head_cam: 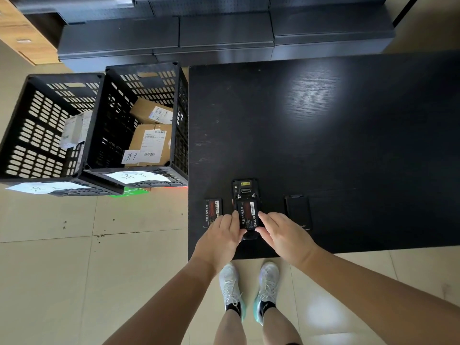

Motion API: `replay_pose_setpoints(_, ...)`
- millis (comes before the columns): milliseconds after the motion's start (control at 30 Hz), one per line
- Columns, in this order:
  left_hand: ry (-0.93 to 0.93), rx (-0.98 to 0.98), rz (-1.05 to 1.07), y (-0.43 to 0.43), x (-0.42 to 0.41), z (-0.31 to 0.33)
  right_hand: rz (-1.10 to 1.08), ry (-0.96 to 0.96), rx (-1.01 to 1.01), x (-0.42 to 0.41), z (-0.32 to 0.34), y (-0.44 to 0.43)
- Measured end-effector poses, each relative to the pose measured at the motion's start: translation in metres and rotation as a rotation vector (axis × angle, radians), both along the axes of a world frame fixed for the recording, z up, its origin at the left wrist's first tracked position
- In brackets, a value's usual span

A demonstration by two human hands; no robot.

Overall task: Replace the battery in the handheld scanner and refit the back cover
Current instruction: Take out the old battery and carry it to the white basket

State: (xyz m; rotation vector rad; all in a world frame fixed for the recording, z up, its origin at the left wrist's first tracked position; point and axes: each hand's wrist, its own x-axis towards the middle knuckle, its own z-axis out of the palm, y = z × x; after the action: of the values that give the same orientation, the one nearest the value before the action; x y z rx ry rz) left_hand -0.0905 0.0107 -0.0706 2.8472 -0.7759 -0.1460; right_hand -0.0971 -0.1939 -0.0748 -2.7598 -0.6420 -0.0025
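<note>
Sneakers (250,290), white with mint soles, are standing on the tiled floor at the near edge of the black table (348,135). Both bare forearms are reaching forward over that edge. The left hand (220,239) and right hand (282,236) are pinching, with partly curled fingers, the two long sides of the battery (247,215) lying in the open back of the scanner (245,192), which is lying face down near the table's near-left corner. Just left of it a second battery (212,211) is resting; to the right the back cover (298,211) is lying apart. Farther left, on the floor, two black slotted crates are sitting: the left crate (37,135) is holding white packets, the right crate (171,78) labelled cardboard parcels.
</note>
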Motion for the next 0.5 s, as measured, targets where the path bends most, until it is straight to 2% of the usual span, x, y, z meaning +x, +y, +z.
replay_pose_setpoints(67, 0.026, -0.012, 0.023, -0.003, -0.001, 0.002, -0.105, 0.094, 0.095, -0.007, 0.005, 0.009)
replay_pose_setpoints(133, 0.096, -0.060, 0.093, -0.007, -0.005, 0.004, -0.301, 0.242, 0.287, -0.013, 0.012, 0.021)
replay_pose_setpoints(200, 0.187, -0.176, 0.269, -0.017, -0.013, 0.008, -0.496, 0.379, 0.453, -0.014, 0.018, 0.032)
replay_pose_setpoints(300, 0.329, -0.401, 0.565, -0.037, -0.023, 0.022, -0.721, 0.498, 0.568, -0.016, 0.029, 0.042)
replay_pose_setpoints(500, 0.534, -0.614, 1.047, -0.064, -0.018, 0.041, -1.032, 0.697, 0.764, -0.007, 0.039, 0.052)
